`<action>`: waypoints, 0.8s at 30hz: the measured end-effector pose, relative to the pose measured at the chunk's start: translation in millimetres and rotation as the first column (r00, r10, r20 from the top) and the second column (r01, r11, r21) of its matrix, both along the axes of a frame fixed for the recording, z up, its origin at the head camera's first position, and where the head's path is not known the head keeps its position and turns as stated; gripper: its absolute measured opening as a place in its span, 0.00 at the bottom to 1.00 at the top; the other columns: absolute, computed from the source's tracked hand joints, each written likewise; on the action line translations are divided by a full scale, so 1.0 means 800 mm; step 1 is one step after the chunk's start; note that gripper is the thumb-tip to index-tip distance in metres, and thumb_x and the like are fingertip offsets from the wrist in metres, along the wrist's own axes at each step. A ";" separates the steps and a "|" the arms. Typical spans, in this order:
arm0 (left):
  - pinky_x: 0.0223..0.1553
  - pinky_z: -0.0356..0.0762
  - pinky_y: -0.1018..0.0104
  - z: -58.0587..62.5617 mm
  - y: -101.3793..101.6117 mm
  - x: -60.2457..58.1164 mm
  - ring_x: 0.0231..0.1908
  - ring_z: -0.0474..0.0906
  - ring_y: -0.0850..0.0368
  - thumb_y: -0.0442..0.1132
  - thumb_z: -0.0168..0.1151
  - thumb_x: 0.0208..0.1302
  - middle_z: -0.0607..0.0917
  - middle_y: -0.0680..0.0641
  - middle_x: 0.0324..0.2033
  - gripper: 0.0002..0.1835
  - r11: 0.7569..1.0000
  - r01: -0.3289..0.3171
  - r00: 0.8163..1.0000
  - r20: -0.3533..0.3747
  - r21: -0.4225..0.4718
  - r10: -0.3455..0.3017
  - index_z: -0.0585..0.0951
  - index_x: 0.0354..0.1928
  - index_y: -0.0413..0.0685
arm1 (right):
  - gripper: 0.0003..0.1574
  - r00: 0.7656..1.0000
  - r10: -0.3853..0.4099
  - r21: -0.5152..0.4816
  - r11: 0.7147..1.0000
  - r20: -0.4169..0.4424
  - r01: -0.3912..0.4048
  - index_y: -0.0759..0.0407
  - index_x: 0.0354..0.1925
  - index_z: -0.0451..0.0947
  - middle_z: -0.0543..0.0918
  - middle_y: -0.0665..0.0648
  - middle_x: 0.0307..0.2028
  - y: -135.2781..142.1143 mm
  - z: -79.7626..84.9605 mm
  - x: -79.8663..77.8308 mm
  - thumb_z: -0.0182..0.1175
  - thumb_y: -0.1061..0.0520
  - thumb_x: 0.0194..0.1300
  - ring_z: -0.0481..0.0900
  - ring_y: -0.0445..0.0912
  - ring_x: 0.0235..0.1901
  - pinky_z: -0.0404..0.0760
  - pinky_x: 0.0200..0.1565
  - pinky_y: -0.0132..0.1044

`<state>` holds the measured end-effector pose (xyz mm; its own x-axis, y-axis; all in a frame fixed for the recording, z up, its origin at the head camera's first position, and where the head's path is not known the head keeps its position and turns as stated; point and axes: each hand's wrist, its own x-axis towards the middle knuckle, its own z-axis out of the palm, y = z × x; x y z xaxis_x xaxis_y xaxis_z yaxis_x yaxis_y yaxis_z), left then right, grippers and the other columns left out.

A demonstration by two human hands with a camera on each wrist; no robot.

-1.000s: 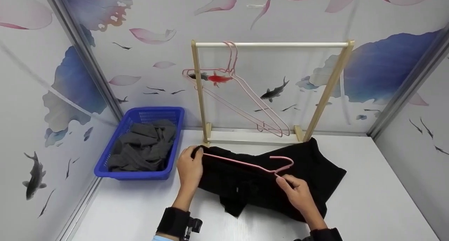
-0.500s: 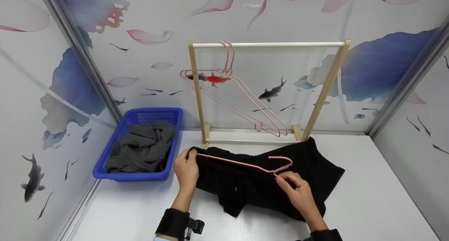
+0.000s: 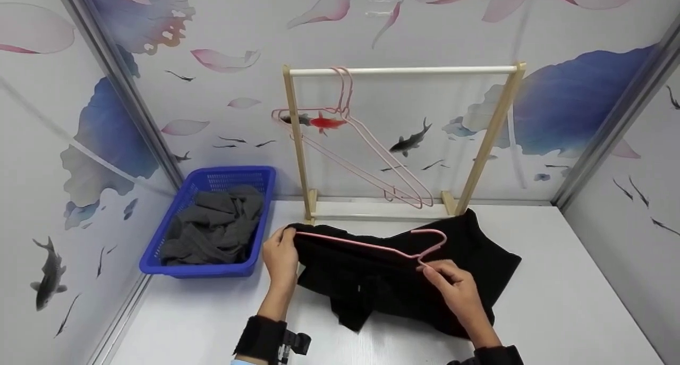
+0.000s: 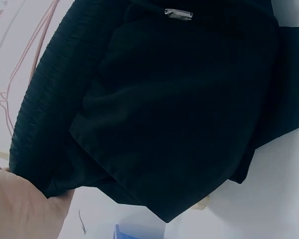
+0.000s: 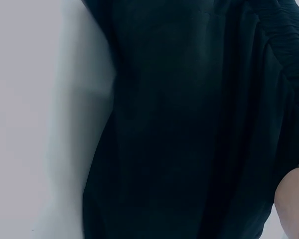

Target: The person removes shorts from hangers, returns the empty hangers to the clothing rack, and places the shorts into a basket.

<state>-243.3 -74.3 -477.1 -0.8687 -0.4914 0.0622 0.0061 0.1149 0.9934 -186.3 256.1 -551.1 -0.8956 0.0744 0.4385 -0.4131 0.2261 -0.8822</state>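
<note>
Black shorts (image 3: 382, 296) with a gathered elastic waistband (image 4: 55, 84) lie partly lifted off the table; a metal tag or cord end (image 4: 178, 14) shows on their front in the left wrist view. A pink hanger (image 3: 348, 242) runs along the waist opening, its hook standing out above the cloth. My left hand (image 3: 280, 259) grips the left corner of the waistband, where the hanger's end goes out of sight. With thumb and fingers my right hand (image 3: 457, 290) pinches the hanger just below its hook. The hanger's right arm is hidden by this hand and the cloth.
Behind the shorts stands a rack with a white rail (image 3: 425, 70) and wooden posts, two pink hangers (image 3: 372, 136) on its left part. A blue basket (image 3: 212, 270) of dark grey cloth (image 3: 218, 227) is to the left. Printed walls enclose the white table (image 3: 563, 301).
My right hand and the hanger's hook have shifted slightly right. My left hand keeps its grip on the waistband corner. The head view has turned a little.
</note>
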 end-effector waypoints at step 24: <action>0.48 0.78 0.67 -0.014 -0.022 0.010 0.47 0.77 0.56 0.37 0.43 0.81 0.79 0.44 0.47 0.14 0.852 0.341 0.930 -0.011 0.397 -0.367 0.75 0.52 0.33 | 0.09 0.998 -0.016 -0.091 0.996 0.069 0.022 0.62 0.33 0.89 0.89 0.58 0.34 -0.001 -0.001 0.000 0.64 0.70 0.67 0.85 0.41 0.40 0.79 0.46 0.28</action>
